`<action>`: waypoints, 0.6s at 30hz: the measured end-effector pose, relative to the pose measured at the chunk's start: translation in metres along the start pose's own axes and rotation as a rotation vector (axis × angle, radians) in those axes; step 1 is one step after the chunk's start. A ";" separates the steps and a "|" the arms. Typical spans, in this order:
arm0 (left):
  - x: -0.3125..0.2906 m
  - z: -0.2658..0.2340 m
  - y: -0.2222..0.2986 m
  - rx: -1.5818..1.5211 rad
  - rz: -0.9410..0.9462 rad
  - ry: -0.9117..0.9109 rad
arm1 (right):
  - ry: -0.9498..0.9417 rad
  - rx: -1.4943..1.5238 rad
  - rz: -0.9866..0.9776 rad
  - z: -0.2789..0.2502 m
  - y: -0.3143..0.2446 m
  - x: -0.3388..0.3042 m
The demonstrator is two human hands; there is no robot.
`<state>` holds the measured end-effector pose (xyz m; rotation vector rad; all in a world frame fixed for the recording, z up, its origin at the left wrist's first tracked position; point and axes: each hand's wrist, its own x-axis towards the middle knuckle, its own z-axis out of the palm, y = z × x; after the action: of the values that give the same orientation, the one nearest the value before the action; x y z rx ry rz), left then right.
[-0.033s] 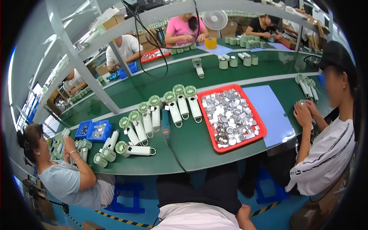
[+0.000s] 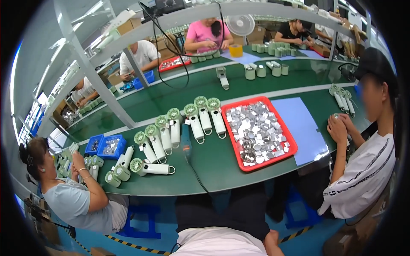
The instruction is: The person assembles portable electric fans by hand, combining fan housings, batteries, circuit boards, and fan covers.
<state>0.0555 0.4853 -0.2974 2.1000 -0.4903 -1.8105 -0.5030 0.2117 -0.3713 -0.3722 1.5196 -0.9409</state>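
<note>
My right hand (image 2: 272,241) hangs low beside my right thigh at the bottom edge, below the table and away from everything on it. Its fingers are mostly hidden. My left hand is out of view. On the green table (image 2: 222,181) before me stands a row of handheld fans (image 2: 195,123) with green round heads and white handles. One more fan (image 2: 156,169) lies sideways nearer me. A teal electric screwdriver (image 2: 186,143) lies among them, its cord running off the near edge. To the right, a red tray (image 2: 234,147) holds many small silvery metal parts.
Right of the tray lies a blue sheet (image 2: 299,128). Two blue bins (image 2: 112,147) sit at the left. Co-workers sit close on both sides, a person in pale blue (image 2: 70,196) and one in a black cap (image 2: 363,175). A metal frame (image 2: 96,72) rises over the table.
</note>
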 end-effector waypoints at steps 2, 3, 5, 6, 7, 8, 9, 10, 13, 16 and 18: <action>0.000 -0.008 -0.009 0.040 0.040 0.050 | -0.029 0.204 0.157 0.027 -0.044 -0.037; 0.007 -0.010 -0.009 0.067 0.064 0.057 | -0.017 0.409 0.316 0.034 -0.067 -0.054; 0.022 -0.016 -0.003 0.136 0.110 0.061 | -0.021 0.356 0.270 0.025 -0.061 -0.040; 0.030 -0.019 -0.002 0.173 0.128 0.062 | -0.019 0.297 0.243 0.020 -0.057 -0.033; 0.034 -0.023 -0.005 0.206 0.139 0.067 | -0.018 0.299 0.240 0.028 -0.067 -0.039; 0.037 -0.028 -0.010 0.242 0.147 0.068 | -0.085 0.238 0.210 0.040 -0.086 -0.053; 0.026 -0.032 -0.015 0.268 0.145 0.080 | -0.162 0.166 0.191 0.050 -0.094 -0.063; 0.037 -0.039 -0.016 0.324 0.157 0.059 | -0.130 0.184 0.185 0.049 -0.098 -0.071; 0.049 -0.049 -0.005 0.452 0.194 0.035 | -0.139 0.248 0.154 0.060 -0.095 -0.065; 0.079 -0.056 -0.006 0.576 0.246 0.019 | -0.138 0.300 0.116 0.064 -0.103 -0.067; 0.082 -0.061 -0.021 0.636 0.265 0.041 | -0.137 0.274 0.116 0.066 -0.108 -0.078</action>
<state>0.1278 0.4673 -0.3703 2.2905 -1.4112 -1.5861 -0.4565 0.1785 -0.2337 -0.1458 1.2541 -0.9956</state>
